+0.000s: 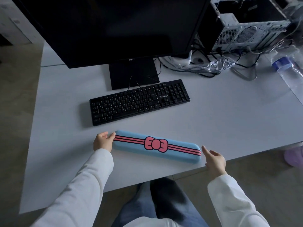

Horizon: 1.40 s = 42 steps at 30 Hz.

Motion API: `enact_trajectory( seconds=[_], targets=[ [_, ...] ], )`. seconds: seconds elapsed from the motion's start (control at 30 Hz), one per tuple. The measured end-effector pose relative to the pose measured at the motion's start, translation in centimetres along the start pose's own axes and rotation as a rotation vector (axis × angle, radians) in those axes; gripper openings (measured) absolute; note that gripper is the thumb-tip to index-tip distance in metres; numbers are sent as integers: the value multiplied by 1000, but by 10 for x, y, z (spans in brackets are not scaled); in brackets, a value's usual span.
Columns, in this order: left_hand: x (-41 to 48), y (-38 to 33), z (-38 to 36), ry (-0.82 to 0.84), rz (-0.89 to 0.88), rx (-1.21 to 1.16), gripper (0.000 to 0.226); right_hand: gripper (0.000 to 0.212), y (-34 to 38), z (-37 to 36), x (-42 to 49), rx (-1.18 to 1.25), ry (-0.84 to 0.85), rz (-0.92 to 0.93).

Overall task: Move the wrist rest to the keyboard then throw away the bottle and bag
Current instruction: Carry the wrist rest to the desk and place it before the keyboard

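Wrist rest (157, 145), blue with pink bow, lies slanted on grey surface (65, 112), on near side of keyboard (139, 102), apart from it. Monitor (114, 27) behind keyboard. Clear bottle (283, 66), blue cap, far right of keyboard. Crumpled clear bag (218, 64) right-behind keyboard, among cables (173, 66). Your hands: left hand (103, 141) thumb touches rest's left end, fingers loosely curled; right hand (213, 159) spread, just beside right end.

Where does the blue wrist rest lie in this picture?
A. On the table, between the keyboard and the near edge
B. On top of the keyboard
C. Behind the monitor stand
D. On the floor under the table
A: the wrist rest lies flat on the table on the person's side of the keyboard, with a strip of bare tabletop between the two.
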State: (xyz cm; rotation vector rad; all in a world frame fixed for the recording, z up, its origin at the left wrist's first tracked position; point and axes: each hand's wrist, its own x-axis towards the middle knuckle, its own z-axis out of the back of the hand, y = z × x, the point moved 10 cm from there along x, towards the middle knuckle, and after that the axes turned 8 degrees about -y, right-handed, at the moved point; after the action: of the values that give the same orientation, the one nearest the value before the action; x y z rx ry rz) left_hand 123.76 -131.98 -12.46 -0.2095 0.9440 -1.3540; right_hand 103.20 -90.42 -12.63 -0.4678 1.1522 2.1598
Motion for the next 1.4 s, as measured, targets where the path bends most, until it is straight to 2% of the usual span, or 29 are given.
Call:
enact_trajectory(
  seconds=[0.2,0.4,0.57,0.77,1.0,1.2,1.4],
  targets=[
    [-1,12,-6,34,18,30,53,70,-12,-7,-3,-18,15,-14],
    [-3,11,-19,106,-28,132,62,53,-14,-19,-5,-4,34,-19],
    [3,5,-21,161,-89,204,38,47,-13,-24,-2,-16,55,-6],
    [2,8,-18,180,-57,48,42,46,-6,-28,-1,116,108,-39],
    [-5,14,-5,132,-21,-135,37,41,38,-37,5,215,175,47],
    [-9,15,-1,45,28,-191,38,38,82,-56,20,152,226,135],
    [-16,27,-9,-53,108,-174,38,33,97,-71,37,89,245,166]
  ],
)
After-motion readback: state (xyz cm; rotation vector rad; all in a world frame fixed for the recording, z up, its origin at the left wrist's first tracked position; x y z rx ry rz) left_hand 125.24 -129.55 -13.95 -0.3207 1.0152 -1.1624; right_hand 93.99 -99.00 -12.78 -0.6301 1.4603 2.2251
